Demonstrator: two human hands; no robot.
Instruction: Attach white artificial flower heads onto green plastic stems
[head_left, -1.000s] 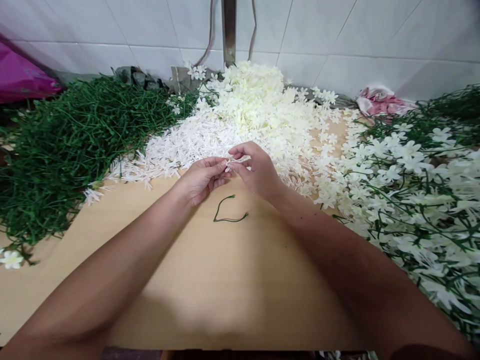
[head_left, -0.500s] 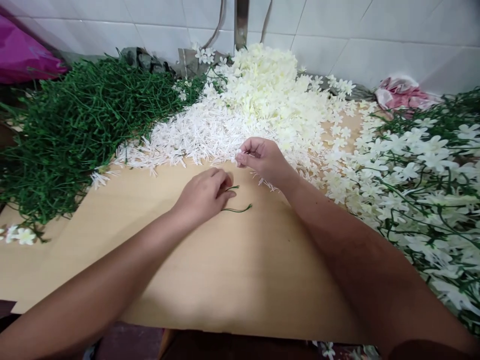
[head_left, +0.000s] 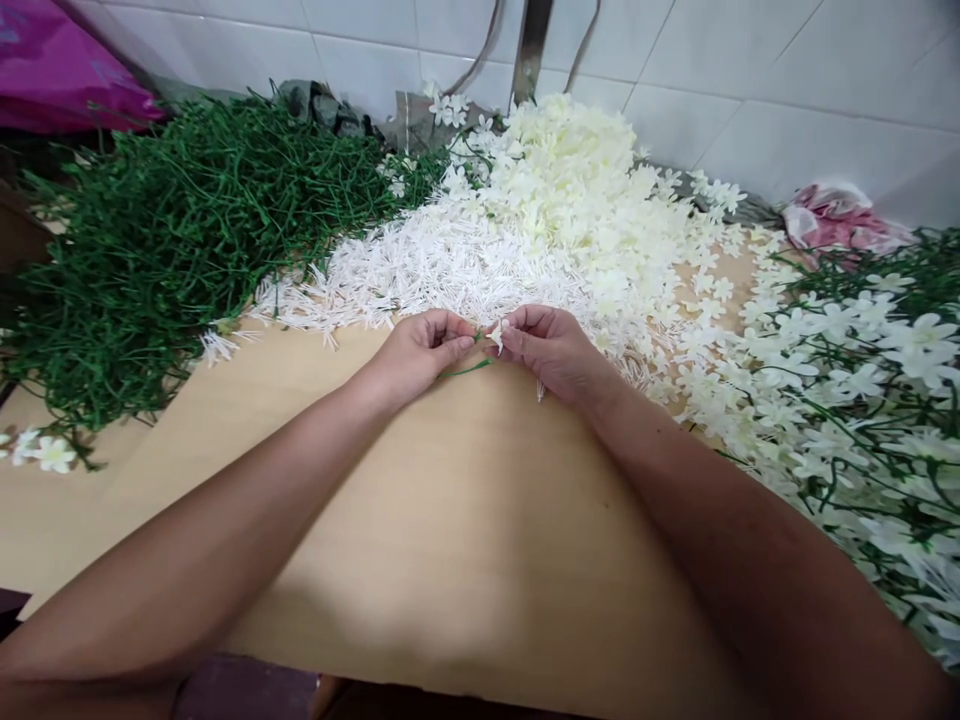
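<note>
My left hand (head_left: 427,350) is closed in a pinch on a green artificial stem (head_left: 471,369), whose thin end curves out below the thumb. Close to it, my right hand (head_left: 551,350) pinches a small white artificial flower (head_left: 498,335). The stem's green tip and the flower almost meet between the fingertips; whether they touch I cannot tell. Some white stamen pieces (head_left: 540,390) poke out beneath the right hand. Just beyond both hands spreads a pile of white stamens (head_left: 420,262).
Green stems (head_left: 202,215) are heaped at the left, loose cream petals (head_left: 577,170) at the back. Flowers on stems (head_left: 862,400) lie along the right. Tan board (head_left: 420,540) lies beneath my arms. A tiled wall (head_left: 675,60), purple bag (head_left: 67,70) and pink-white cloth (head_left: 840,222) bound the far side.
My right hand has moved back from the stamen pile to my left hand and now shows a white flower. My left hand has risen slightly with the stem. The view has shifted a little.
</note>
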